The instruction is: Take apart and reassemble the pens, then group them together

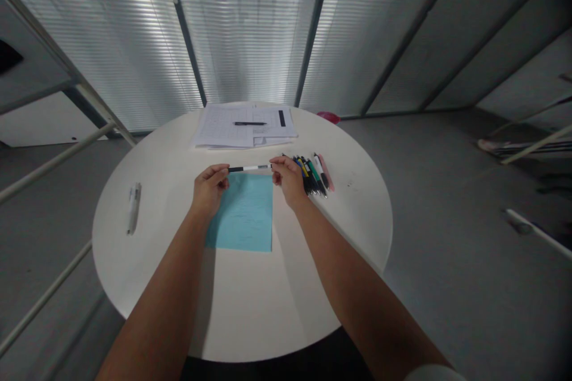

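Observation:
A black-and-white pen (pixel 248 169) is held level between my two hands, over the top edge of a light blue sheet (pixel 243 214). My left hand (pixel 211 187) pinches its black end. The fingers of my right hand (pixel 286 177) are closed on its other end. Just right of my right hand lies a group of several pens (pixel 316 175) in blue, yellow, green, white and pink, some partly hidden by that hand.
White printed papers (pixel 223 125) lie at the far side of the round white table (pixel 250 309), with a black pen (pixel 250 124) on them. A white pen or marker (pixel 133 208) is at the left. White metal bars (pixel 53 164) stand beyond the table's left edge.

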{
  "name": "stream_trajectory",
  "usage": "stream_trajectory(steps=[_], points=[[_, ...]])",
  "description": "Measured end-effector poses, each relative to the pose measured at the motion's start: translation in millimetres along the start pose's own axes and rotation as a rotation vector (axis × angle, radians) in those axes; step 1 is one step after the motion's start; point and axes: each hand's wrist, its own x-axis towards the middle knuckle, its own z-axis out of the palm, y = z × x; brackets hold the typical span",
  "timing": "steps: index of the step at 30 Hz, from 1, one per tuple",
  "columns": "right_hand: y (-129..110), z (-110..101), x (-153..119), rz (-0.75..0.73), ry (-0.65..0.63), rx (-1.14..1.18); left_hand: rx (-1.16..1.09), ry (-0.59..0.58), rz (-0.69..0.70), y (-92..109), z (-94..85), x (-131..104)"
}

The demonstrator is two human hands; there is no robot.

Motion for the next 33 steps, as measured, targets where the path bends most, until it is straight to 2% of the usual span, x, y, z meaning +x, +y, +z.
stream_trajectory(steps=[12,22,33], points=[[7.2,0.1,5.5,-0.004,0.019,-0.01,-0.017,0.015,-0.015,3.2,1.6,-0.5],[9.4,-0.7,6.7,-0.109,0.026,-0.086,-0.026,0.024,-0.019,6.1,4.5,-2.6],[9.5,-0.6,6.0,-0.13,0.009,-0.181,-0.03,0.024,-0.019,1.7,2.7,-0.3]])
